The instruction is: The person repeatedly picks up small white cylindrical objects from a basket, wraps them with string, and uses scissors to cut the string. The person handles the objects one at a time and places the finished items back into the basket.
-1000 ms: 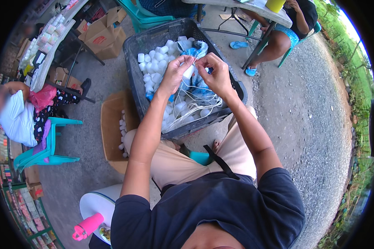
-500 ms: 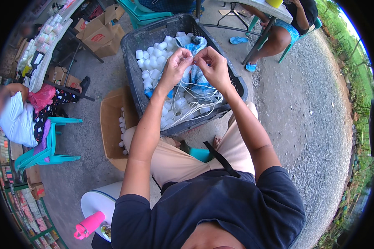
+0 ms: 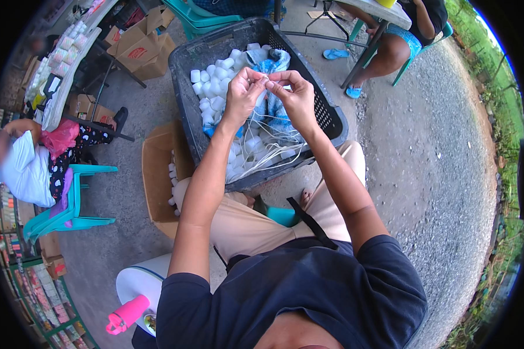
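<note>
My left hand (image 3: 243, 93) and my right hand (image 3: 294, 94) are raised together over a dark plastic crate (image 3: 187, 70). Both pinch a small white cup-like piece (image 3: 262, 85) between their fingertips, with thin white strings (image 3: 266, 145) trailing down from it into the crate. The crate holds several small white cups (image 3: 211, 92) and a blue and white cloth (image 3: 278, 110). My knees in tan trousers sit just below the crate.
An open cardboard box (image 3: 157, 168) with white cups stands left of the crate. A seated person in white (image 3: 23, 166) is at far left by a teal chair (image 3: 70, 203). Another person sits at top right at a table. A pink bottle (image 3: 127, 314) lies lower left.
Both hands have drawn closer together and lifted slightly toward the far side of the crate, fingertips now meeting on the white piece. The strings hang in the crate as before.
</note>
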The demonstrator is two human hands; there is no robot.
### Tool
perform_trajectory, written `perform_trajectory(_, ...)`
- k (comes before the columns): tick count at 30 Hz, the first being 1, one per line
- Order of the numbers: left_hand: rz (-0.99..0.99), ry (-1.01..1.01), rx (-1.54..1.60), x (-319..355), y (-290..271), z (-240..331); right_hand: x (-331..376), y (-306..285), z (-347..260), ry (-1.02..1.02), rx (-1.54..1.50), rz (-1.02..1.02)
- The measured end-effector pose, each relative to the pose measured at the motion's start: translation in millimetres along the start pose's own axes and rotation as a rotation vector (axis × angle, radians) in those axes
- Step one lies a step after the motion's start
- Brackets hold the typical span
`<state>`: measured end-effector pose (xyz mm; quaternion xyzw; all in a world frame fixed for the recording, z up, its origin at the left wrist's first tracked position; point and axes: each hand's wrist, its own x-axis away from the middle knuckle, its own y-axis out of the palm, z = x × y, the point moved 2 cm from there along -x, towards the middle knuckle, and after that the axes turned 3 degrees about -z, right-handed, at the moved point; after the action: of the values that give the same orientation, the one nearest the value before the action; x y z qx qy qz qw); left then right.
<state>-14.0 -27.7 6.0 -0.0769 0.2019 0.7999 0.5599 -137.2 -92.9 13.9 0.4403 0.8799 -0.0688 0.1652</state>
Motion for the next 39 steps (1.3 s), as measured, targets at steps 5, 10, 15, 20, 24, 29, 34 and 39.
perform_trajectory(5,-0.021,-0.019,0.044,1,2,1,0,-4,-3,-0.073,0.051,-0.022)
perform_trajectory(10,0.044,0.089,-0.022,0,2,0,-2,-2,5,-0.043,0.04,-0.047)
perform_trajectory(15,0.094,0.095,-0.053,2,10,0,-2,3,20,0.105,-0.337,-0.059)
perform_trajectory(20,0.105,0.083,-0.19,4,6,-1,-3,3,14,0.149,-0.432,-0.065)
perform_trajectory(24,0.024,0.043,-0.115,5,8,1,-7,2,6,0.118,-0.448,-0.092)
perform_trajectory(29,-0.004,-0.092,0.156,4,10,8,-4,2,-1,0.125,-0.363,-0.111)
perform_trajectory(34,-0.004,-0.118,0.212,4,9,9,-2,3,-4,-0.011,-0.015,-0.088)
perform_trajectory(39,0.05,-0.133,0.304,5,5,5,-2,10,-10,-0.052,-0.059,-0.106)
